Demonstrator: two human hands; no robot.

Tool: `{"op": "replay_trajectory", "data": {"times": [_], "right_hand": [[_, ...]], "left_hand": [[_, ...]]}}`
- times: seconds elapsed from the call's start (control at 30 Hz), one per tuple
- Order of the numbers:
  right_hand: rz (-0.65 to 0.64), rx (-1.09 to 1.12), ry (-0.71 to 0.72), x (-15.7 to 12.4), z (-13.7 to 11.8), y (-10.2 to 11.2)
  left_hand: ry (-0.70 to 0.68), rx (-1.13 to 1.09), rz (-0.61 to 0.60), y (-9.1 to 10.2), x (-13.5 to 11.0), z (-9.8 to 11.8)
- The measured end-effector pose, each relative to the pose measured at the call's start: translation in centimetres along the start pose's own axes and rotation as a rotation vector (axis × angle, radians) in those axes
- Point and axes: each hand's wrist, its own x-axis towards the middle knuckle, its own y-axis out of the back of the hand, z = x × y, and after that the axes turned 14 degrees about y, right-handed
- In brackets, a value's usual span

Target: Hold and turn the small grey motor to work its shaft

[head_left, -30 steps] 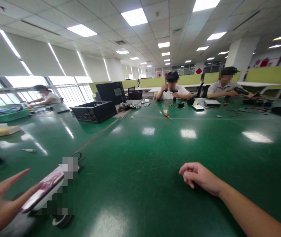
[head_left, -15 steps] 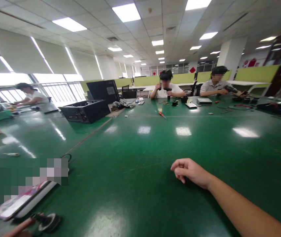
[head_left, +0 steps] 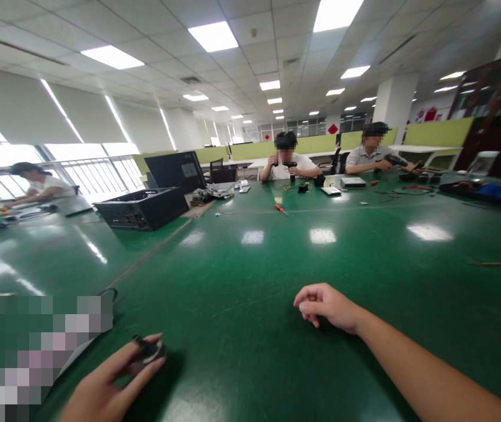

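Observation:
Low on the left, my left hand (head_left: 112,375) is closed with thumb and fingers on a small black round part (head_left: 150,350) that has a paler ring. It is held over the green table (head_left: 232,328); its exact kind does not show. My right hand (head_left: 327,308) rests on the tabletop right of centre. Its fingers are loosely curled and somewhat apart, with nothing seen in them. Beside my left forearm lies a flat device, mostly blurred out by pixels, with its pale edge (head_left: 81,356) showing.
An opened black computer case (head_left: 145,208) stands at the far left. An orange screwdriver (head_left: 280,208) lies mid-table at the back. Two people (head_left: 288,167) sit across the table among small parts, and another person (head_left: 34,181) works at the left. A blue-filled tray (head_left: 496,190) is at the right.
My left hand has come up and to the right from the lower left edge, carrying the black round part. My right hand stays on the table. The view has shifted slightly.

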Motion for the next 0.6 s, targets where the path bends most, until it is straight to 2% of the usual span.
{"op": "replay_trajectory", "data": {"times": [0.07,0.17,0.23,0.27,0.33,0.43,0.6], "right_hand": [[0.014,-0.006,0.023,0.0,0.1,-0.1],[0.064,-0.095,0.12,-0.1,0.1,0.0],[0.086,-0.228,0.193,-0.3,0.0,0.1],[0.094,-0.298,0.216,-0.4,-0.1,0.2],[0.118,-0.397,0.231,-0.4,-0.2,0.5],[0.174,-0.452,0.225,-0.1,0.0,0.8],[0.26,-0.492,0.211,0.5,0.5,1.1]], "left_hand": [[-0.138,-0.089,-0.168,-2.2,0.4,5.7],[-0.336,-0.198,-0.246,-6.5,0.7,14.5],[-0.44,-0.251,-0.317,-9.5,0.9,18.8],[-0.482,-0.269,-0.343,-10.9,1.2,20.2],[-0.542,-0.323,-0.376,-13.4,1.9,21.7],[-0.57,-0.4,-0.384,-15.7,3.1,21.4],[-0.575,-0.435,-0.415,-16.6,4.2,19.8]]}}
